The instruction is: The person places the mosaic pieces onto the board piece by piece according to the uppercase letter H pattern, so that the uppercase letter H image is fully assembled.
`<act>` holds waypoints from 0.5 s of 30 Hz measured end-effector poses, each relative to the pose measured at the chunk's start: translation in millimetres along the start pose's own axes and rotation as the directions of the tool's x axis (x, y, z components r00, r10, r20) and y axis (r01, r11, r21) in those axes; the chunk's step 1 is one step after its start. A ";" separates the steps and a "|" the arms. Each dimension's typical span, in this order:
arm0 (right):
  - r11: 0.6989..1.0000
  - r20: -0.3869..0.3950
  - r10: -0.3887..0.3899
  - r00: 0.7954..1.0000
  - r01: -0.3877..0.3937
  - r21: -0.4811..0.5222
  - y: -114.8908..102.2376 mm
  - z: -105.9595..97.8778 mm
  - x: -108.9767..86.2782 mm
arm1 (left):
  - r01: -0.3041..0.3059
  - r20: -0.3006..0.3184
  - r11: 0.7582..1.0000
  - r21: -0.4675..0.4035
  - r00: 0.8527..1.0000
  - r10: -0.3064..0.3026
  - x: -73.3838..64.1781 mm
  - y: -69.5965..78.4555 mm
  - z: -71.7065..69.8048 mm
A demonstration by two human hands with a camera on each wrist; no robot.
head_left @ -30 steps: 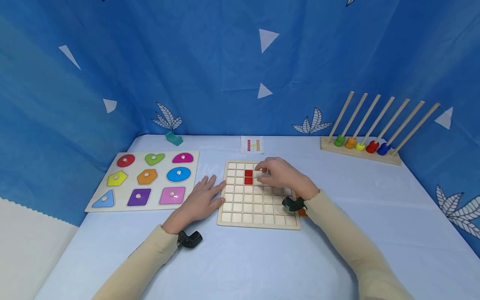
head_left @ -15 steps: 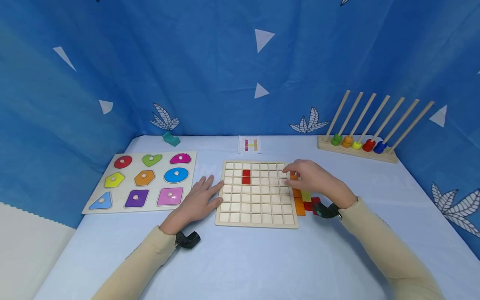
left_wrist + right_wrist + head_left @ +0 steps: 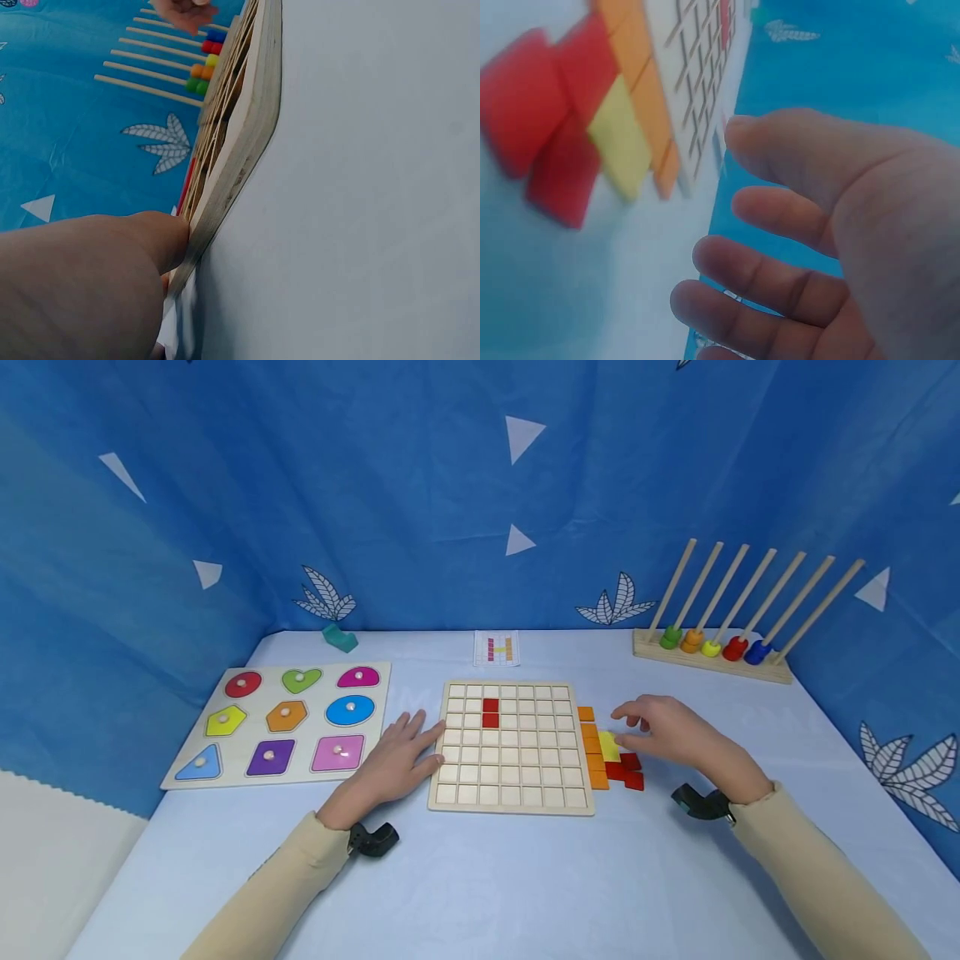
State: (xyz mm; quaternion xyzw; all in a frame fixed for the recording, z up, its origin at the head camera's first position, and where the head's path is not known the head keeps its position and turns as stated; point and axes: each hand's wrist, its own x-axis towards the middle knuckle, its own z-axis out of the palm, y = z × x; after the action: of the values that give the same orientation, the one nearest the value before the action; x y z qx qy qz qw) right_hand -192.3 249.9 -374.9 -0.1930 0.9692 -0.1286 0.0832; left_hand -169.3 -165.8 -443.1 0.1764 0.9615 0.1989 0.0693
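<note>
A wooden grid board [image 3: 510, 777] lies mid-table, with two red square tiles [image 3: 491, 712] set one above the other in its upper cells. My left hand [image 3: 395, 762] rests flat with its fingers touching the board's left edge; the left wrist view shows the thumb [image 3: 161, 232] against that edge. To the right of the board, my right hand [image 3: 667, 731] hovers with loosely bent fingers and nothing between them. Below and left of it lie orange tiles [image 3: 591, 743], yellow tiles [image 3: 608, 747] and several loose red tiles [image 3: 633, 780]. The right wrist view shows these tiles, blurred.
A shape puzzle board [image 3: 247, 735] with knobbed pieces lies at left. Behind the grid board is a small pattern card [image 3: 497, 648]. A pegged bead stand [image 3: 712, 667] occupies the back right, and a teal block [image 3: 340, 637] sits at the back left.
My right hand has moved from over the grid board to the right, past its edge, uncovering the loose tiles. My left hand stays at the board's left edge.
</note>
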 end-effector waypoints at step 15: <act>0.999 0.007 0.014 1.000 -0.014 0.047 19.9 16.3 -18.9 | -0.012 -0.016 1.000 0.002 1.000 0.012 -0.2 -0.2 0.8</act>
State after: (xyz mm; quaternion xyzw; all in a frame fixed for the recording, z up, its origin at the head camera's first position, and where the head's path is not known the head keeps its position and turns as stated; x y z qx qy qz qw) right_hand -178.6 271.6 -393.9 -0.1847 0.9670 -0.1500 0.0917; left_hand -169.0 -165.8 -444.0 0.1807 0.9612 0.1997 0.0602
